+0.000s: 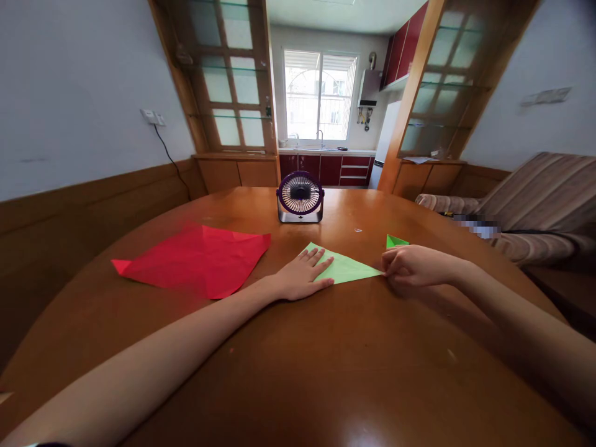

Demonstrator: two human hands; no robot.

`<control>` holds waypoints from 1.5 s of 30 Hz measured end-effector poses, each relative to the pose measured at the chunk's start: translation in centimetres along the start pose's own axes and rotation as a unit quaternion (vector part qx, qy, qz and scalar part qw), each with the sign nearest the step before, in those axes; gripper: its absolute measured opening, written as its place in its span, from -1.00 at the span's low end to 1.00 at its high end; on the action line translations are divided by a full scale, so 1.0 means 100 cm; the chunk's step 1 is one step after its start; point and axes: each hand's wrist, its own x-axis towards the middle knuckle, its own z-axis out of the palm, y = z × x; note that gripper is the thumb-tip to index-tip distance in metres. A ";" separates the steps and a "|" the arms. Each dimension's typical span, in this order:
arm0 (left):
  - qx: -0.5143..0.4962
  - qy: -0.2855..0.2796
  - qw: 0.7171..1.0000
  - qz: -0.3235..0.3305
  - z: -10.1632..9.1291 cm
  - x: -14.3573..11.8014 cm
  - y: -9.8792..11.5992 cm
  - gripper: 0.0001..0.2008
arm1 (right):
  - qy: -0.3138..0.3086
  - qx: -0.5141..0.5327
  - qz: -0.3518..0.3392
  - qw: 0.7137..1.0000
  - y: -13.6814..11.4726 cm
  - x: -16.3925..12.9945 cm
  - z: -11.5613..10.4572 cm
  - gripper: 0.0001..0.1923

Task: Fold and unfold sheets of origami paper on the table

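A light green paper [349, 268], folded into a triangle, lies flat on the round wooden table [298, 360]. My left hand [302, 276] presses flat on its left part, fingers spread. My right hand [412, 266] pinches the paper's right tip against the table. A small folded piece of darker green paper [395, 241] sits just behind my right hand.
A creased red paper sheet [200, 261] lies to the left. A small purple desk fan [300, 197] stands at the table's far middle. A striped sofa [535, 205] is on the right, a wood-panelled wall on the left.
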 end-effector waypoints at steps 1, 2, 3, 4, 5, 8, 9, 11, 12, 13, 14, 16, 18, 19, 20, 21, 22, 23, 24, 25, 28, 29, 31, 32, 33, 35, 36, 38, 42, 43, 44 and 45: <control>0.000 0.000 1.000 -0.001 0.000 0.000 0.000 -0.26 | -0.005 -0.005 0.005 1.000 0.001 0.000 0.000 -0.76; 0.000 0.001 1.000 -0.002 0.001 0.000 0.000 -0.25 | -0.010 -0.013 0.008 1.000 0.001 0.000 -0.001 -0.76; 0.001 0.001 1.000 -0.003 0.001 0.000 0.000 -0.25 | -0.014 -0.022 0.011 1.000 0.001 0.000 -0.001 -0.76; 0.002 0.001 1.000 -0.003 0.001 0.001 -0.001 -0.25 | -0.015 -0.032 0.012 0.999 0.001 0.000 -0.001 -0.76; 0.003 0.002 1.000 -0.002 0.002 0.001 -0.001 -0.24 | -0.011 -0.040 0.011 0.999 0.000 0.001 -0.001 -0.75; 0.005 0.004 1.000 0.000 0.002 0.001 -0.002 -0.23 | 0.049 -0.049 -0.009 0.998 -0.006 0.006 0.003 -0.75; 0.005 0.003 1.000 -0.001 0.002 0.001 -0.002 -0.23 | 0.079 -0.045 -0.021 0.996 -0.009 0.009 0.006 -0.75; 0.003 -0.003 1.000 -0.007 0.000 0.001 0.000 -0.23 | 0.121 -0.028 -0.046 0.991 -0.015 0.014 0.015 -0.72; 0.001 -0.006 1.000 -0.013 -0.001 0.001 0.001 -0.24 | 0.127 -0.019 -0.054 0.990 -0.018 0.017 0.020 -0.71; -0.002 -0.009 1.000 -0.019 -0.003 0.001 0.003 -0.24 | 0.126 -0.011 -0.062 0.990 -0.020 0.019 0.025 -0.71; -0.006 -0.012 1.000 -0.025 -0.005 0.000 0.004 -0.24 | 0.119 -0.001 -0.070 0.990 -0.022 0.021 0.029 -0.72; -0.014 -0.018 0.999 -0.033 -0.010 -0.001 0.006 -0.23 | 0.115 0.025 -0.070 0.991 -0.024 0.023 0.036 -0.73; -0.027 -0.031 0.999 -0.029 -0.017 -0.002 0.005 -0.22 | 0.123 0.048 -0.065 0.989 -0.024 0.024 0.040 -0.74; -0.034 -0.041 0.998 -0.026 -0.021 -0.003 0.003 -0.21 | 0.128 0.055 -0.063 0.988 -0.024 0.024 0.040 -0.74; -0.040 -0.054 0.997 -0.023 -0.025 -0.004 0.000 -0.20 | 0.131 0.059 -0.062 0.988 -0.023 0.024 0.041 -0.75; -0.046 -0.072 0.996 -0.027 -0.030 -0.005 -0.003 -0.19 | 0.132 0.062 -0.063 0.987 -0.023 0.024 0.041 -0.75; -0.049 -0.093 0.994 -0.029 -0.034 -0.006 -0.006 -0.16 | 0.131 0.063 -0.065 0.987 -0.022 0.024 0.041 -0.75; -0.050 -0.117 0.991 -0.029 -0.039 -0.007 -0.009 -0.11 | 0.131 0.064 -0.065 0.987 -0.021 0.023 0.042 -0.75; -0.050 -0.132 0.989 -0.032 -0.043 -0.008 -0.012 -0.07 | 0.131 0.065 -0.066 0.987 -0.021 0.023 0.042 -0.75; -0.048 -0.143 0.988 -0.034 -0.047 -0.009 -0.014 -0.04 | 0.131 0.067 -0.067 0.987 -0.020 0.023 0.042 -0.75; -0.032 -0.150 0.987 -0.040 -0.057 -0.013 -0.020 0.03 | 0.132 0.074 -0.069 0.986 -0.020 0.023 0.042 -0.75; -0.024 -0.151 0.987 -0.041 -0.060 -0.014 -0.022 0.06 | 0.132 0.075 -0.070 0.986 -0.020 0.023 0.042 -0.75; -0.004 -0.157 0.986 -0.050 -0.064 -0.016 -0.027 0.11 | 0.132 0.078 -0.071 0.986 -0.020 0.023 0.042 -0.75; 0.005 -0.163 0.985 -0.058 -0.065 -0.017 -0.030 0.13 | 0.134 0.080 -0.071 0.985 -0.020 0.023 0.042 -0.75; 0.014 -0.169 0.983 -0.068 -0.067 -0.018 -0.033 0.15 | 0.135 0.082 -0.071 0.985 -0.020 0.023 0.042 -0.75; 0.028 -0.177 0.980 -0.089 -0.069 -0.021 -0.039 0.20 | 0.136 0.085 -0.072 0.984 -0.019 0.023 0.042 -0.75; 0.032 -0.179 0.978 -0.099 -0.070 -0.022 -0.042 0.22 | 0.136 0.086 -0.073 0.984 -0.019 0.024 0.042 -0.75; 0.040 -0.182 0.976 -0.116 -0.072 -0.026 -0.047 0.27 | 0.135 0.089 -0.074 0.984 -0.019 0.024 0.042 -0.75; 0.052 -0.179 0.973 -0.134 -0.074 -0.034 -0.054 0.27 | 0.142 0.096 -0.074 0.982 -0.018 0.023 0.042 -0.74; 0.053 -0.172 0.974 -0.136 -0.074 -0.037 -0.055 0.25 | 0.142 0.096 -0.075 0.982 -0.018 0.023 0.042 -0.74; 0.053 -0.166 0.975 -0.139 -0.075 -0.040 -0.056 0.24 | 0.142 0.096 -0.074 0.982 -0.018 0.023 0.042 -0.73; 0.052 -0.161 0.975 -0.145 -0.076 -0.043 -0.057 0.22 | 0.140 0.095 -0.074 0.983 -0.018 0.022 0.042 -0.73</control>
